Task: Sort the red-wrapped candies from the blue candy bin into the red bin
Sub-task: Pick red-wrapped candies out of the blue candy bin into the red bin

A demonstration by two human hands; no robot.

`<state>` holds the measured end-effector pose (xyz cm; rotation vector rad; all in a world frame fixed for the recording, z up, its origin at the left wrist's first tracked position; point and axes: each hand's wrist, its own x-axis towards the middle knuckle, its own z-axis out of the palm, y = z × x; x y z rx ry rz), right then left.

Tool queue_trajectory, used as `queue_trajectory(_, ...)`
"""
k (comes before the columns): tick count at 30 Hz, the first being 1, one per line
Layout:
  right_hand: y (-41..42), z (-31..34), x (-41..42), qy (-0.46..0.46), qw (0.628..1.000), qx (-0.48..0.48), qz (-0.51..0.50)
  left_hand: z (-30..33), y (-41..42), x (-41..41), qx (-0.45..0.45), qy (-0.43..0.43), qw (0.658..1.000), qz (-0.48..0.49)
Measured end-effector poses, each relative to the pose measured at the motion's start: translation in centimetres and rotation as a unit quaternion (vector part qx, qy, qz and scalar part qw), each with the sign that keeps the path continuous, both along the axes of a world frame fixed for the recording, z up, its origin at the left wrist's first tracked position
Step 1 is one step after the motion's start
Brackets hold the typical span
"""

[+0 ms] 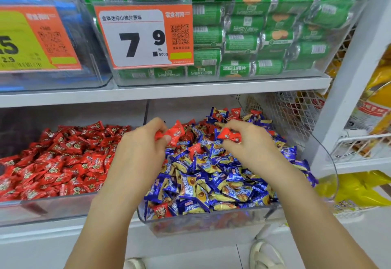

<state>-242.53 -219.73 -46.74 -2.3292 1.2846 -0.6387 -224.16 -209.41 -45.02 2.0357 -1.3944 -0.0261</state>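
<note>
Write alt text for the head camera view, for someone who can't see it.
Over a bin of blue candies, the left hand and right hand each pinch red-wrapped candies; a bin of red candies sits left.

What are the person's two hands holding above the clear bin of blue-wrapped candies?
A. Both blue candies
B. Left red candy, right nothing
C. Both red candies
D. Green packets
C: the left hand pinches a red-wrapped candy and the right hand pinches another red-wrapped candy, both over the clear bin of blue-wrapped candies.
</note>
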Motion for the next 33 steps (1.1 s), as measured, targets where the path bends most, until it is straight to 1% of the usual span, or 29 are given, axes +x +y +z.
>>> queue_trajectory(3,0.2,-0.1,2.7,-0.02,1.0,0.006,0.008,-0.1,0.7,0.5,-0.01,0.039,0.999,-0.016)
queue_trajectory(6,-0.2,-0.5,4.9,0.012,1.0,-0.007,-0.005,-0.1,1.5,1.6,-0.034,0.054,0.998,-0.02)
queue_trajectory(8,-0.6,-1.0,5.8,0.06,0.998,-0.013,-0.006,-0.3,2.0,2.8,-0.045,0.06,0.997,-0.017)
queue_trajectory(10,-0.9,-1.5,6.6,0.141,0.99,-0.014,0.025,-0.5,2.1,4.0,-0.053,0.063,0.997,-0.014)
queue_trajectory(12,-1.1,-2.1,7.0,0.213,0.976,-0.007,0.052,-0.7,2.2,4.8,-0.055,0.085,0.995,-0.018)
queue_trajectory(14,-1.2,-2.6,7.2,0.237,0.971,-0.013,0.039,-0.8,2.3,5.3,-0.059,0.123,0.99,-0.031)
queue_trajectory(16,-1.2,-2.5,7.1,0.221,0.975,-0.022,0.018,-0.9,2.5,5.9,-0.071,0.162,0.983,-0.048)
queue_trajectory(20,-0.1,-0.7,6.2,0.133,0.99,-0.047,-0.02,-0.6,3.3,7.4,-0.099,0.21,0.971,-0.054)
queue_trajectory(22,1.1,0.5,5.9,0.05,0.998,-0.035,-0.01,-0.7,4.2,8.3,-0.099,0.22,0.969,-0.048)
queue_trajectory(24,3.2,1.7,6.4,-0.05,0.999,-0.011,0.017,-0.9,5.3,9.4,-0.085,0.221,0.971,-0.034)
queue_trajectory(26,5.8,3.0,8.1,-0.154,0.986,0.025,0.065,-1.0,6.6,10.9,-0.067,0.216,0.974,-0.012)
queue_trajectory(27,7.0,3.5,9.5,-0.176,0.98,0.03,0.09,-1.1,7.2,11.7,-0.057,0.205,0.977,0.004)
queue_trajectory(28,7.8,3.8,11.2,-0.164,0.98,0.023,0.112,-1.2,7.7,12.6,-0.043,0.19,0.981,0.021)
queue_trajectory(30,8.5,3.7,15.0,-0.093,0.986,-0.005,0.142,-1.5,8.1,14.2,-0.01,0.168,0.984,0.057)
queue_trajectory(32,8.0,3.0,18.7,-0.038,0.989,-0.021,0.141,-2.0,8.3,15.4,0.006,0.172,0.982,0.083)
queue_trajectory(33,7.6,2.6,20.2,-0.009,0.989,-0.009,0.145,-2.1,8.3,15.6,0.003,0.189,0.978,0.089)
